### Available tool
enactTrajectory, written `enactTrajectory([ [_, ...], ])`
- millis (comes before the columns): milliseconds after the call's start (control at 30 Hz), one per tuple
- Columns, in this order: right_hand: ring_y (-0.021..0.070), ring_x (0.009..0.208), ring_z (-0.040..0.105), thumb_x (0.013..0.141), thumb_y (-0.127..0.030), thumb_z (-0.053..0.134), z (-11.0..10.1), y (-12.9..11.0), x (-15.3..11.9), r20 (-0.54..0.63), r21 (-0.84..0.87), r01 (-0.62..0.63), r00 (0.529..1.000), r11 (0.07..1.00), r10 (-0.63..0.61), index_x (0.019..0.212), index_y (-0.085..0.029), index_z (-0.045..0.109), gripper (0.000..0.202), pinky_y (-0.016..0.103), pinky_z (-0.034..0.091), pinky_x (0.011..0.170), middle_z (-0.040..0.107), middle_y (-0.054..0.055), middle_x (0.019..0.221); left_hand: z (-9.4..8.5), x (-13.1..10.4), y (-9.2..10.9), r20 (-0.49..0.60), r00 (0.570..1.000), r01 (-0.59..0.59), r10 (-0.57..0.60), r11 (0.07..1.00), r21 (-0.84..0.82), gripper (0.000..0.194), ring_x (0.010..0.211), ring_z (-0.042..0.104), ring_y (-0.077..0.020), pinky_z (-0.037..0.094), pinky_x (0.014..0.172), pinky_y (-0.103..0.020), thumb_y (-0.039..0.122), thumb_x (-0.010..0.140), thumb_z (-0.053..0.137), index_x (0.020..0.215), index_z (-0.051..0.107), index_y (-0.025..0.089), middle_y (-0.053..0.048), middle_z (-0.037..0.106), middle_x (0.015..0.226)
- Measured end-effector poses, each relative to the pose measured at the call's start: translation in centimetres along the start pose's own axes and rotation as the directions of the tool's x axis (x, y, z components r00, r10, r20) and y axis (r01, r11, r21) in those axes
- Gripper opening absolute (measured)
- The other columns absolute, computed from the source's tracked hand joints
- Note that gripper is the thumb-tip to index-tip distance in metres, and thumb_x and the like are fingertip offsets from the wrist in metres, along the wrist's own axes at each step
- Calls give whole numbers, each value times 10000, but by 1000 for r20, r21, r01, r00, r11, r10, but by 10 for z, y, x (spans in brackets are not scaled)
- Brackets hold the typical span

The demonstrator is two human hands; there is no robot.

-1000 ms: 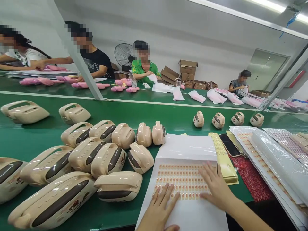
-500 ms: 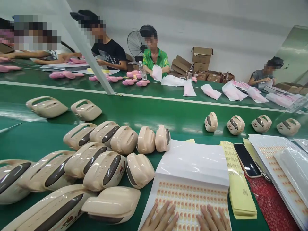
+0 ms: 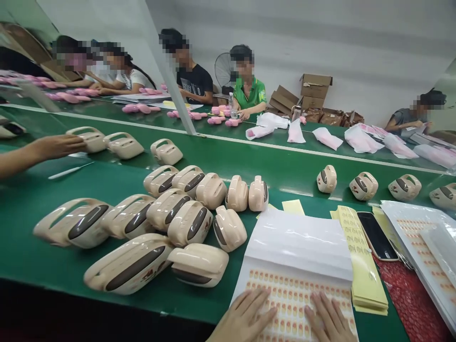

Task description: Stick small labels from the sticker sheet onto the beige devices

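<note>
Both palms rest on a white sticker sheet (image 3: pixel 285 285) printed with rows of small orange and yellow stickers; its upper part is blank and slightly raised in a fold. My left hand (image 3: pixel 245 317) lies on its left side, fingers spread. On the right side, my right hand (image 3: pixel 329 317) is flat with fingers apart. Nothing is gripped by either. To the left stand several cream plastic housings (image 3: pixel 199 265) with handles and dark oval panels, some bearing a small reddish decal. The closest one to my left hand lies just beyond the sheet's left edge.
Right of the sheet are yellow label strips (image 3: pixel 368 285), a phone (image 3: pixel 376 236), red bubble wrap (image 3: pixel 409 294) and more sticker sheets (image 3: pixel 409 228). Another person's hand (image 3: pixel 60 146) touches a housing on the green conveyor (image 3: pixel 228 166). Across it, co-workers handle pink items (image 3: pixel 140 108).
The view has swung left, shifting everything rightward. A co-worker's hand now shows at the left by a housing. Another housing has appeared on the conveyor. My hands stay flat on the sheet.
</note>
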State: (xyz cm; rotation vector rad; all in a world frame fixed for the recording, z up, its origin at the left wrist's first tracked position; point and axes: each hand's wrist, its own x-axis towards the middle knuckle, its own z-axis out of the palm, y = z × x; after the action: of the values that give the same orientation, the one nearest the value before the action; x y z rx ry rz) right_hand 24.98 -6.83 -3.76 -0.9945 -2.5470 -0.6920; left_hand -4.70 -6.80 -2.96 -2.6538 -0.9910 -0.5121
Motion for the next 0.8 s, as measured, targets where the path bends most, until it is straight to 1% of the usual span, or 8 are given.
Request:
enactTrajectory([
  [67,269,1044,579,798,-375,509,-7,3,7,28,35,24,999,999,-25,1260,-226,490,485,379,427,873,626,88,1151,-2,11,-6,177,984,-3,20,995,-95,953,1174,466,-341,417,907,-479,535,523,727,1335,331,234,-132,518,1305],
  [167,269,1098,540,790,-332,523,-15,-5,19,58,99,-82,995,992,76,1273,-201,476,503,388,370,945,593,85,1204,-3,17,-9,298,955,35,4,991,-127,987,1212,428,-333,365,962,-506,381,534,760,1364,264,180,-120,484,1337],
  [300,261,1145,506,764,-163,545,-20,-21,36,95,173,-146,987,974,131,1242,-168,501,480,394,381,955,563,90,1242,0,-1,-9,152,987,47,-47,999,3,735,1214,436,-295,350,985,-462,118,638,582,1329,337,152,-86,511,1317],
  [367,281,1148,502,749,-243,609,-24,-20,43,143,251,-151,983,956,117,1224,-153,512,493,417,409,942,556,120,1243,0,-8,-12,84,995,52,-54,998,36,674,1219,436,-258,350,990,-418,72,657,478,1317,361,141,-68,522,1309],
  [467,306,1177,471,660,-455,693,-35,-7,39,261,373,-194,960,907,98,1248,-146,479,698,439,438,939,513,150,1282,-3,-10,-17,7,998,57,-57,997,56,642,1211,450,-228,355,986,-386,46,675,397,1309,382,149,-53,537,1297],
  [567,297,1213,434,662,-455,695,-48,7,16,312,392,-290,935,873,170,1284,-125,424,755,421,454,942,477,168,1309,-8,-8,-17,-63,991,122,-119,992,39,634,1184,483,-211,340,997,-378,27,697,357,1313,384,173,-38,581,1250],
  [667,254,1202,455,770,-295,619,-51,10,-8,241,380,-335,936,862,258,1270,-129,431,560,390,468,937,525,163,1260,-16,-7,-13,-43,983,179,-180,984,-22,615,1155,512,-206,333,1000,-374,53,733,354,1332,362,193,-39,608,1216],
  [800,234,1167,495,836,-206,513,-42,5,-11,96,346,-267,964,899,249,1228,-152,476,397,397,483,917,608,133,1155,-26,0,-5,57,967,249,-247,968,-22,601,1181,483,-263,337,990,-422,160,742,490,1328,369,222,-78,571,1258],
])
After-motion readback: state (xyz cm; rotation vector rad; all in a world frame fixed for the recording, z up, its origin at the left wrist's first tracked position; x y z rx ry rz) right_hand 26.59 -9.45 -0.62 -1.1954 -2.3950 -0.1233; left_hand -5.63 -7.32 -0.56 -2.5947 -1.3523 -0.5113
